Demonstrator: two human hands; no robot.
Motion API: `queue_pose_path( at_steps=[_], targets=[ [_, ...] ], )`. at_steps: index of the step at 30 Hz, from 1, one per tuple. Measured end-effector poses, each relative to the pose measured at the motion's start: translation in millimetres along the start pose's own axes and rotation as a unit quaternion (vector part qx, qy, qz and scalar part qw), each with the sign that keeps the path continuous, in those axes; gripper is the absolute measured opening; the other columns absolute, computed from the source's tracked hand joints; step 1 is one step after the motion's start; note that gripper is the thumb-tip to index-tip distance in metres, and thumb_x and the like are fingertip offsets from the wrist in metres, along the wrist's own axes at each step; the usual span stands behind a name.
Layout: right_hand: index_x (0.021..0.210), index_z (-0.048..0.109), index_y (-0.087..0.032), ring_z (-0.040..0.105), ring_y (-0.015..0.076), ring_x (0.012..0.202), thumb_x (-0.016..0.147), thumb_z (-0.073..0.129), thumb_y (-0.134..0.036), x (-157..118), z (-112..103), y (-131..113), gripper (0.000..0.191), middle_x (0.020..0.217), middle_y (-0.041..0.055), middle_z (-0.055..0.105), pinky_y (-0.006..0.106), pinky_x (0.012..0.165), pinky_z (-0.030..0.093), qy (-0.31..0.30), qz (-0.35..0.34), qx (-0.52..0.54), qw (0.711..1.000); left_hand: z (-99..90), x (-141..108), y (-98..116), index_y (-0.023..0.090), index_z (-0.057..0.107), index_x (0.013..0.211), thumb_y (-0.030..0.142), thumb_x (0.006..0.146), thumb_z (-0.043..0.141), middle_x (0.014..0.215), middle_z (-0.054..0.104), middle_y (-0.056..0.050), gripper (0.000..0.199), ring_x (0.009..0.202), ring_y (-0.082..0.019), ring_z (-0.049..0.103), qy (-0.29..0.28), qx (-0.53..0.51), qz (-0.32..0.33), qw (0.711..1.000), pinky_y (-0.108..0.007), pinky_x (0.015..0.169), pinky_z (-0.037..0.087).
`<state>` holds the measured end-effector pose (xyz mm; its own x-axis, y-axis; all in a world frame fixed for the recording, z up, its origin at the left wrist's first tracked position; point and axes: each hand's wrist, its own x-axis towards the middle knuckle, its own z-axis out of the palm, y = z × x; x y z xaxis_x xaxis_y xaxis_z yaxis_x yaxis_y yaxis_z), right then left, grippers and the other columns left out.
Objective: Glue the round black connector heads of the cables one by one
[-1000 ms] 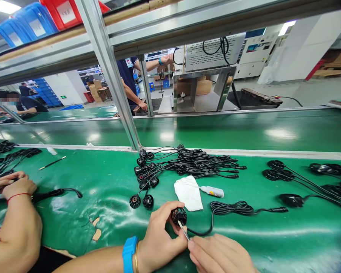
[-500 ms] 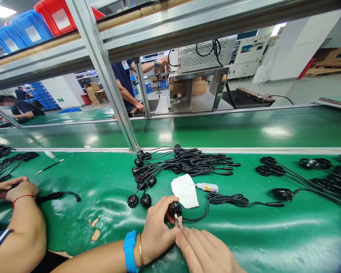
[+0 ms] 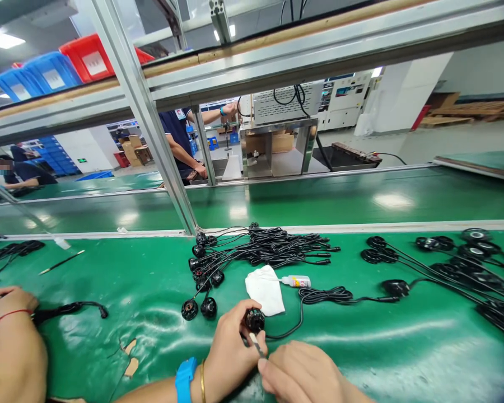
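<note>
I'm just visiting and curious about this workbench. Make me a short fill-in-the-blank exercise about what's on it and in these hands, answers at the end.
Of the left hand and the right hand, the one holding the thin tool is the ____. The wristband beside the gold bangle is coloured ____. The white cloth lies to the ____ of the small bottle.

Missing words: right; blue; left

Glossy, rippled green mat [image 3: 151, 336]; matt white cloth [image 3: 265, 290].
</note>
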<state>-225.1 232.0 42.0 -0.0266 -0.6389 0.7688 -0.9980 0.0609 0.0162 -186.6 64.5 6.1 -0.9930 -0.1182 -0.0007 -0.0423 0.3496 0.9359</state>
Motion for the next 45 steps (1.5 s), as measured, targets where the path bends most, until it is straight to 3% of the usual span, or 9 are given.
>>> queue_pose_path(
  at_steps=[6,9,14,19,22,25,30,37,45],
  targets=[
    [0.093,0.051,-0.016,0.056,0.0136,0.071,0.102,0.037,-0.020,-8,-29,43,0.018,0.075,0.0041,0.059,0.027,0.065,0.042,0.096,0.140,-0.035,0.985,-0.6,1,1,0.014,0.055,0.116,0.017,0.078,0.059,0.089,0.058,-0.003,0.038,0.070,-0.011,0.053,-0.033,-0.070,-0.059,0.995,-0.023,0.064,0.044],
    [0.086,0.055,-0.013,0.055,0.0179,0.075,0.098,0.048,-0.018,-31,-44,94,0.015,0.081,0.0076,0.058,0.030,0.064,0.037,-0.049,0.271,-0.313,0.909,-2.9,-1,5,0.012,0.054,0.113,0.017,0.078,0.060,0.093,0.059,-0.006,0.036,0.076,-0.013,0.054,-0.055,-0.120,-0.076,0.988,-0.024,0.067,0.043],
    [0.076,0.067,-0.014,0.047,0.0208,0.063,0.077,0.067,-0.004,-72,-49,146,0.010,0.068,0.0065,0.053,0.031,0.058,0.028,-0.192,0.282,-0.323,0.883,-7.2,-5,10,0.011,0.050,0.115,0.020,0.081,0.062,0.095,0.064,-0.009,0.037,0.081,-0.014,0.056,-0.090,-0.175,-0.086,0.977,-0.027,0.076,0.046],
    [0.105,0.066,-0.014,0.057,0.0207,0.086,0.091,0.063,-0.021,-49,-43,118,0.016,0.094,0.0079,0.062,0.032,0.073,0.042,-0.156,0.290,-0.255,0.909,-11.8,-1,7,0.011,0.047,0.118,0.036,0.085,0.069,0.100,0.066,-0.013,0.047,0.082,-0.014,0.059,-0.108,-0.271,-0.092,0.952,-0.026,0.073,0.045],
    [0.102,0.061,-0.021,0.058,0.0120,0.092,0.098,0.056,-0.029,-23,-34,78,0.011,0.098,0.0006,0.064,0.025,0.083,0.044,-0.147,0.273,0.014,0.951,-13.5,2,6,0.009,0.048,0.119,0.038,0.085,0.073,0.101,0.067,-0.014,0.051,0.080,-0.014,0.062,-0.116,-0.334,-0.099,0.930,-0.026,0.072,0.047],
    [0.102,0.059,-0.022,0.057,0.0114,0.083,0.095,0.061,-0.027,-12,-21,46,0.009,0.093,-0.0019,0.065,0.025,0.079,0.043,-0.173,0.249,0.168,0.938,-14.2,4,4,0.008,0.049,0.120,0.034,0.083,0.076,0.089,0.066,-0.009,0.052,0.073,-0.013,0.062,-0.121,-0.366,-0.113,0.916,-0.025,0.069,0.047],
    [0.100,0.058,-0.019,0.051,0.0085,0.066,0.095,0.058,-0.015,-18,-5,31,0.007,0.078,-0.0018,0.060,0.022,0.062,0.036,-0.096,0.251,0.162,0.950,-19.2,2,5,0.012,0.050,0.117,0.027,0.080,0.078,0.098,0.067,-0.009,0.048,0.086,-0.015,0.064,-0.143,-0.356,-0.105,0.917,-0.027,0.077,0.049],
    [0.088,0.057,-0.016,0.040,0.0143,0.066,0.092,0.059,-0.012,-16,-4,23,0.006,0.072,0.0009,0.053,0.030,0.061,0.027,-0.084,0.182,0.061,0.978,-22.4,-4,10,0.022,0.064,0.108,0.009,0.082,0.070,0.110,0.064,-0.001,0.030,0.105,-0.015,0.059,-0.063,-0.052,0.049,0.995,-0.027,0.095,0.046],
    [0.084,0.057,-0.013,0.036,0.0148,0.068,0.089,0.060,-0.009,-13,-5,22,0.008,0.071,0.0022,0.050,0.031,0.062,0.023,-0.100,0.147,0.056,0.982,-15.1,-3,4,0.018,0.062,0.097,0.003,0.081,0.068,0.110,0.066,-0.004,0.023,0.109,-0.017,0.061,-0.061,-0.102,0.079,0.990,-0.028,0.097,0.049]
  ],
)
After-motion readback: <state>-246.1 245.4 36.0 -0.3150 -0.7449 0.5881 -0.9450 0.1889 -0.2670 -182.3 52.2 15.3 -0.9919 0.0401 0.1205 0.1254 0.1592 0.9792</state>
